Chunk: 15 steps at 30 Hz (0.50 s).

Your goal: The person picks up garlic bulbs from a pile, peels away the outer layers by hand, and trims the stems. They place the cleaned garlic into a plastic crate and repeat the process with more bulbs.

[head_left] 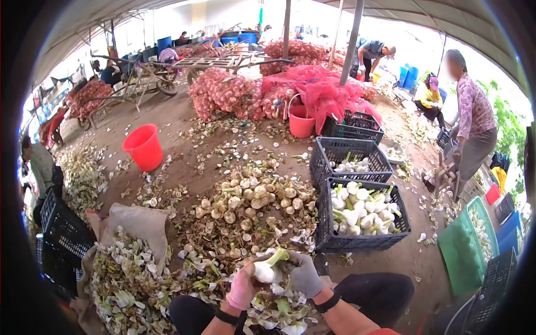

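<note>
A garlic bulb (267,273) was between the left hand (241,289) and the right hand (306,274). Ahead of them, a heap of bulbs (259,195) lay on the ground (190,120). To its right stood a front crate (365,242) with trimmed bulbs (363,209) in it; directly behind came a middle crate (357,149), then a rear crate (357,133). A near bucket (144,151) stood beyond the heap, leftward; a far bucket (302,124) sat left of the rear crate. Filled sacks (220,92) lay behind. At near left, peelings (125,279) lay on sacking (137,220), right of more crates (64,237).

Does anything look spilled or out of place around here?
Peelings lie strewn loosely over the ground, which looks messy. The left red bucket seems tilted, though the wide lens may cause that. The held bulb looks undamaged.
</note>
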Each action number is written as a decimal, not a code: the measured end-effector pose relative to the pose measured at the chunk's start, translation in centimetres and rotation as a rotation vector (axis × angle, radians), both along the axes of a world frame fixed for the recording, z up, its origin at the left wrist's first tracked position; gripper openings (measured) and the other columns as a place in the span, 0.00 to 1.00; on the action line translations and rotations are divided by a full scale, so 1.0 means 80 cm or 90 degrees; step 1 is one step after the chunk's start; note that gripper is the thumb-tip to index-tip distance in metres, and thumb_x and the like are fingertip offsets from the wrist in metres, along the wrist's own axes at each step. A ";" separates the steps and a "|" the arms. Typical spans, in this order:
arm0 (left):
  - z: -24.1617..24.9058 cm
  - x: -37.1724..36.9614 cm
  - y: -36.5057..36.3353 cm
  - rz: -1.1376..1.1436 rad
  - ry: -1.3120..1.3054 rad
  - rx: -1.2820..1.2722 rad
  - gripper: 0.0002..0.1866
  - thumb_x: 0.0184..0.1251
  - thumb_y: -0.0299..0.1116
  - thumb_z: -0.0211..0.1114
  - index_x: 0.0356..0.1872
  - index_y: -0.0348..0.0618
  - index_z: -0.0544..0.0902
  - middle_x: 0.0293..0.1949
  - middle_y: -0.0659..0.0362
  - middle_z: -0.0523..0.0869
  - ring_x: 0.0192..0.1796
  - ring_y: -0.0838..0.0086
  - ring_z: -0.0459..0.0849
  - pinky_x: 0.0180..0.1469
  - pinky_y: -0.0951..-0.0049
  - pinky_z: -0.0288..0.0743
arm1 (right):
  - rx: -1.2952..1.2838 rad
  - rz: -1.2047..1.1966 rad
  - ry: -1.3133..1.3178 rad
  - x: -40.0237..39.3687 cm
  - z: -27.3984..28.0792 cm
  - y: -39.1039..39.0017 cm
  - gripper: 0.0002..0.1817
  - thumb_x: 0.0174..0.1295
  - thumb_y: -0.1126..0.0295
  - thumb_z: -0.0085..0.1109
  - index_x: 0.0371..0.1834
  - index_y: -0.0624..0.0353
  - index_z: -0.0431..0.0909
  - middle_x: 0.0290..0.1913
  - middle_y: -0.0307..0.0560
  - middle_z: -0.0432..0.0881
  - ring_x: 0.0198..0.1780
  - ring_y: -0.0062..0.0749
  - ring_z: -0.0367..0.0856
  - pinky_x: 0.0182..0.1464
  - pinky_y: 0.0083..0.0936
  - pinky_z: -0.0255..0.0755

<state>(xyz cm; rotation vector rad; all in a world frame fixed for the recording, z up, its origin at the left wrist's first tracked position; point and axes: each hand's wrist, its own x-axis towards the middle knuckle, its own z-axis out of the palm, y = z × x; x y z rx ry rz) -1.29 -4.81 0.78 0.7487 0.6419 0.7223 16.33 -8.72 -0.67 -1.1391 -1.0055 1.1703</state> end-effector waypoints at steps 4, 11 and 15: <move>-0.013 -0.011 0.007 -0.087 -0.108 -0.070 0.35 0.67 0.61 0.47 0.64 0.45 0.71 0.55 0.56 0.80 0.53 0.63 0.81 0.49 0.58 0.78 | -0.067 0.041 0.099 0.007 0.016 -0.007 0.16 0.64 0.84 0.52 0.54 0.67 0.78 0.47 0.39 0.83 0.46 0.19 0.79 0.50 0.19 0.73; 0.015 -0.007 0.005 -0.079 -0.008 -0.152 0.25 0.73 0.53 0.50 0.58 0.45 0.74 0.44 0.59 0.85 0.43 0.69 0.85 0.40 0.68 0.81 | -0.103 -0.045 0.031 0.008 0.016 -0.005 0.20 0.60 0.89 0.45 0.53 0.67 0.78 0.46 0.41 0.83 0.48 0.21 0.80 0.52 0.18 0.73; 0.021 -0.001 -0.005 0.052 0.130 0.069 0.25 0.62 0.29 0.67 0.60 0.37 0.70 0.48 0.58 0.83 0.48 0.75 0.83 0.52 0.72 0.81 | 0.010 -0.011 -0.082 -0.015 0.059 -0.008 0.15 0.64 0.87 0.48 0.49 0.66 0.79 0.39 0.37 0.83 0.38 0.15 0.78 0.37 0.16 0.74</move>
